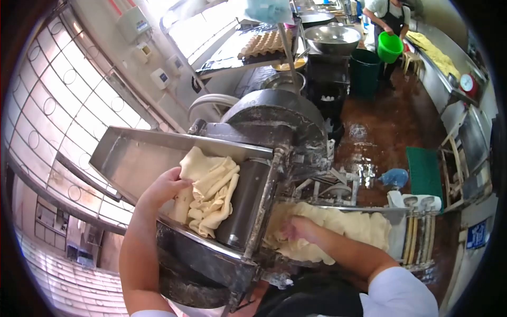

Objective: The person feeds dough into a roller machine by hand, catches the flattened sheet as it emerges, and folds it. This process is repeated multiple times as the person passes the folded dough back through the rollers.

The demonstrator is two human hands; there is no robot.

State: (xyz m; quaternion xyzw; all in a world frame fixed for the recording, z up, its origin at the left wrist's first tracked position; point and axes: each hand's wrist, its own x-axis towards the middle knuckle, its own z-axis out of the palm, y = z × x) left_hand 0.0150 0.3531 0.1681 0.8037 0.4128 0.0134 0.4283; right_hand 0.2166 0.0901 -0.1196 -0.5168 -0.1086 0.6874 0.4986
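Note:
A folded, crumpled sheet of pale dough (208, 193) lies in the metal feed tray (132, 153) of a dough roller machine, against its dark roller (248, 195). My left hand (171, 185) is at the left edge of this dough, thumb and fingers closed on it. Lower and to the right, more dough (354, 232) lies in layers on the outfeed tray. My right hand (301, 229) is on the near-left end of that dough, fingers curled into it. Its fingertips are partly hidden.
A large dark wheel guard (280, 113) rises behind the rollers. Egg trays (266, 43) and a steel bowl (332, 38) stand farther back. A person holds a green bucket (390, 47) near a dark bin (364, 71). The brown floor (391, 121) looks wet.

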